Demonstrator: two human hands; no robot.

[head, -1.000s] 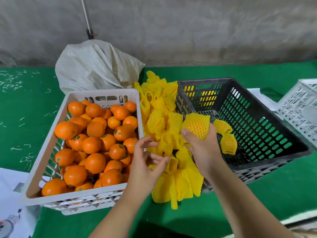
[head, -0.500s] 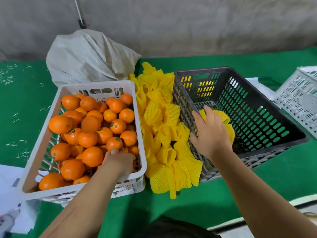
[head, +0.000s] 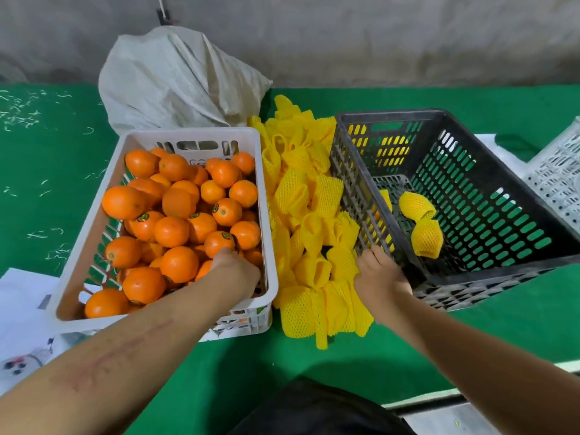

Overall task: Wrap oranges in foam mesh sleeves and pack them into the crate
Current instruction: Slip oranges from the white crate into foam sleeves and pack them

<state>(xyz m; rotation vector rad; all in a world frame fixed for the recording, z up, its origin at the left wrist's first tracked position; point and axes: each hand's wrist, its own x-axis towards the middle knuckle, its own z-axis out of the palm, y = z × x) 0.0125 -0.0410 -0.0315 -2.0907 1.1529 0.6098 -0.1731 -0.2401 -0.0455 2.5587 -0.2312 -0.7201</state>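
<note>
The white crate [head: 94,233] on the left is full of bare oranges [head: 175,230]. My left hand [head: 233,273] reaches into its near right corner, knuckles up, fingers curled down round an orange that is mostly hidden beneath it. A pile of yellow foam mesh sleeves [head: 310,215] lies between the two crates. My right hand [head: 381,274] rests on the pile's right edge by the near left corner of the black crate [head: 502,271]; its fingertips are hidden. Two sleeve-wrapped oranges [head: 422,221] lie inside the black crate.
A grey sack [head: 179,76] stands behind the white crate against the wall. A second white crate [head: 558,177] is at the right edge. White paper [head: 22,309] lies at the near left on the green cloth [head: 47,183].
My right hand let go of the wrapped orange in the black crate and came back to the sleeve pile. My left hand moved from the pile into the orange crate.
</note>
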